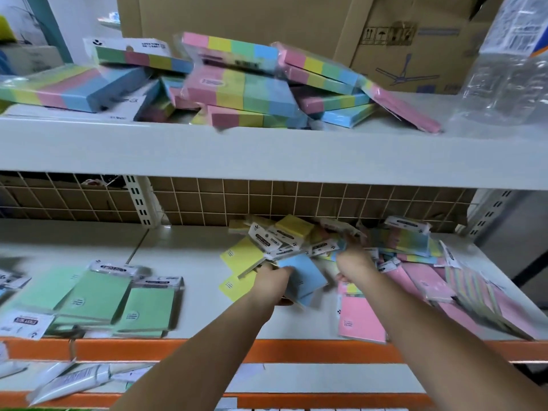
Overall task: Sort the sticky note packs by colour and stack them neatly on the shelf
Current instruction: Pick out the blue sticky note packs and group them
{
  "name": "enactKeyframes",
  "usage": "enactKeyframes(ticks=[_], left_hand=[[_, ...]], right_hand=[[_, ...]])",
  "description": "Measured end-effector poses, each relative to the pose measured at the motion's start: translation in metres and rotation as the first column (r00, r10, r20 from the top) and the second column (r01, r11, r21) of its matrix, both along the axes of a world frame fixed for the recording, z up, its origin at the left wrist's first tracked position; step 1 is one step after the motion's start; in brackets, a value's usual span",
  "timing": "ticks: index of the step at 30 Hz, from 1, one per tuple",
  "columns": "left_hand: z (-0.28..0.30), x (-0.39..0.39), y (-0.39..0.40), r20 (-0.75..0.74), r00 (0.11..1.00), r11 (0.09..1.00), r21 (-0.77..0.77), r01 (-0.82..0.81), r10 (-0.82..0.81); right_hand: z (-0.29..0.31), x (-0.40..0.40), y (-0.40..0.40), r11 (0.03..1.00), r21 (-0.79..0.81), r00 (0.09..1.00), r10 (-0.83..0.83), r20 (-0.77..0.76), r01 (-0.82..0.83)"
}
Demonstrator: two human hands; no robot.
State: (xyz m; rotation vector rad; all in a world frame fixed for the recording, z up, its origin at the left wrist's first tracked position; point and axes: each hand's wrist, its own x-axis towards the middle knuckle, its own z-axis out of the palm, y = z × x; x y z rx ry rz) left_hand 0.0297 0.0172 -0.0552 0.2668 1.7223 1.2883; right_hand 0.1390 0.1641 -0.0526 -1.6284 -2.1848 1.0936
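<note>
on the middle shelf [192,262], near its left front edge, green packs [98,295] lie side by side and partly overlapping, likely a colour group already set apart, though not yet a tidy stack. further right, toward the middle of the shelf, the left hand [274,281] reaches into a loose heap, its fingers curled under a blue pack [299,277] with yellow packs [241,258] fanned just beside and behind it; it seems to be lifting the blue one free of the mix. beside it the right hand [354,256] is buried in the heap of header cards [284,238] toward the back edge; the fingers look curled round a pack or two, but motion blur makes it hard to say which. right of the hands, pink packs [360,320] lie near the front edge, with more pink and striped multicolour packs [410,241] slumped toward the right end, still unsorted. on the upper shelf [267,155] rainbow packs [246,87] sit in a tumbled pile before a cardboard box [385,40].
</note>
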Motion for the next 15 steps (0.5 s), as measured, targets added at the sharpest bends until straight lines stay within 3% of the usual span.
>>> enactKeyframes(ticks=[5, 15], left_hand=[[-0.001, 0.002, 0.001, 0.026, 1.000, 1.000, -0.011, -0.003, 0.003], [0.000, 0.008, -0.013, 0.031, 0.999, 1.000, -0.018, -0.015, 0.015]], right_hand=[[-0.007, -0.001, 0.003, 1.000, -0.004, 0.978, -0.017, 0.206, 0.018], [-0.006, 0.003, -0.023, 0.985, -0.124, 0.992, -0.124, -0.014, 0.121]])
